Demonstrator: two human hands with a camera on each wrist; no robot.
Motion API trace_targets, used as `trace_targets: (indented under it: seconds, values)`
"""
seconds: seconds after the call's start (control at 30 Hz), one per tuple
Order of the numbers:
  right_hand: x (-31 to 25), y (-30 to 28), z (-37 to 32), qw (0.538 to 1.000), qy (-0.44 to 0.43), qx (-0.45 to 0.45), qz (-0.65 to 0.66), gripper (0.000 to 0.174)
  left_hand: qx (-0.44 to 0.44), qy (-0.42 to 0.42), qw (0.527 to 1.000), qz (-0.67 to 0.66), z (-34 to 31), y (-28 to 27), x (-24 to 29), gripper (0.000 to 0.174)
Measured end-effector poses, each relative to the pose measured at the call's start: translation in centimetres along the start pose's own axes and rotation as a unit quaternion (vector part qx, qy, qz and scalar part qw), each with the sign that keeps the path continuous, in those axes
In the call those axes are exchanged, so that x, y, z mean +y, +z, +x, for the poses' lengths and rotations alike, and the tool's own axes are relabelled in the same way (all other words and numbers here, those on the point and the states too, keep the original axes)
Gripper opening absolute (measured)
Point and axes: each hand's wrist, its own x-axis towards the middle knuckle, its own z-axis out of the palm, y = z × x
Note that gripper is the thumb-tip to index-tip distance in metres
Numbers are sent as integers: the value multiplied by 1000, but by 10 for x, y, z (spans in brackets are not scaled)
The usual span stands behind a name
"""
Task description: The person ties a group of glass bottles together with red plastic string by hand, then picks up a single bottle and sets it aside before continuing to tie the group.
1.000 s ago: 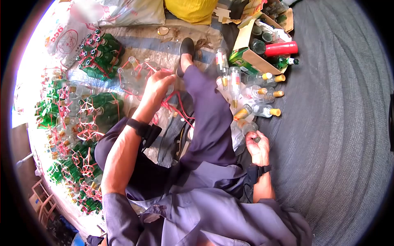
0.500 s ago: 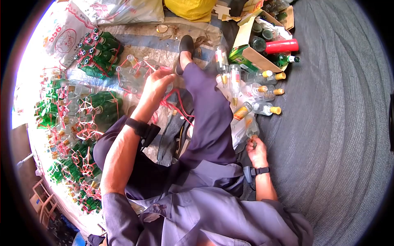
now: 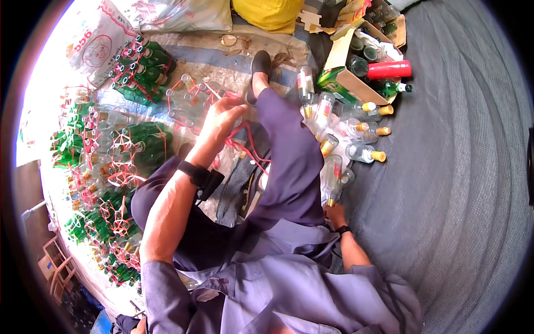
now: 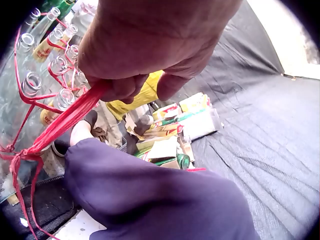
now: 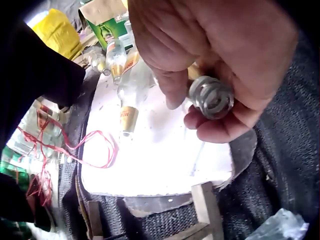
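My left hand [image 3: 222, 118] grips a red plastic string [image 4: 70, 120] and pulls it taut. That string is tied round a bundle of clear glass bottles [image 4: 31, 85] standing at the left. In the right wrist view my right hand [image 5: 215, 45] holds a clear glass bottle [image 5: 212, 97] by its neck, the fingers curled round it and the mouth facing the camera; its body is hidden behind the hand. Near it, a clear bottle with a gold neck label [image 5: 129, 107] lies over a white board [image 5: 150, 172].
Several loose bottles with yellow caps [image 3: 364, 153] lie right of my leg. Behind them stands a cardboard box [image 3: 356, 83] of bottles with a red cylinder [image 3: 389, 69]. Tied green bottles [image 3: 142, 72] crowd the left side. A yellow sack [image 3: 270, 14] is at the back.
My right hand, on a bottle neck, has moved down and left, closer to my lap, and has turned over. The left hand keeps its grip on the string. The head view has shifted slightly.
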Motion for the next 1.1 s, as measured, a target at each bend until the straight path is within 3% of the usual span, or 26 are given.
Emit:
trace_targets:
  seconds: [0.07,0.17,0.3,0.33,0.37,0.5,0.53,0.57,0.6,0.67,0.77,1.0,1.07,1.1]
  values:
    - [-21,21,-10,997,-17,40,-56,12,-4,-3,1000,6,-2,1,3,35]
    - [-44,35,-23,992,-52,30,-109,15,8,-3,1000,-2,-1,1,1,35]
    - [-24,38,15,982,-86,55,-158,16,14,13,1000,-20,-2,-1,-3,36]
    - [17,26,62,870,-314,45,-378,17,8,19,1000,-22,-4,-2,-2,36]
    - [41,19,87,660,-505,29,-555,19,9,18,1000,-22,-4,-3,-4,36]
    - [36,33,104,648,-449,-13,-615,24,5,24,1000,-19,-4,-2,-3,34]
    - [45,44,107,771,-378,71,-507,25,3,23,999,-25,-7,-1,1,32]
    - [47,52,108,865,-292,151,-380,26,6,23,999,-25,-9,-1,6,32]
    - [46,53,111,865,-293,150,-380,26,2,6,1000,-30,-11,-1,12,32]
    - [42,52,118,901,-202,92,-374,31,-3,-9,999,-36,-13,1,17,31]
    - [70,52,146,899,-247,97,-348,35,-5,-12,997,-75,-14,0,18,31]
    - [80,54,140,873,-273,91,-393,35,12,-11,1000,-27,-9,-4,4,31]
    - [106,54,172,802,-231,138,-533,36,10,4,1000,-24,-8,-4,2,31]
    - [76,50,137,818,-219,168,-505,38,11,6,1000,-24,-8,-4,2,31]
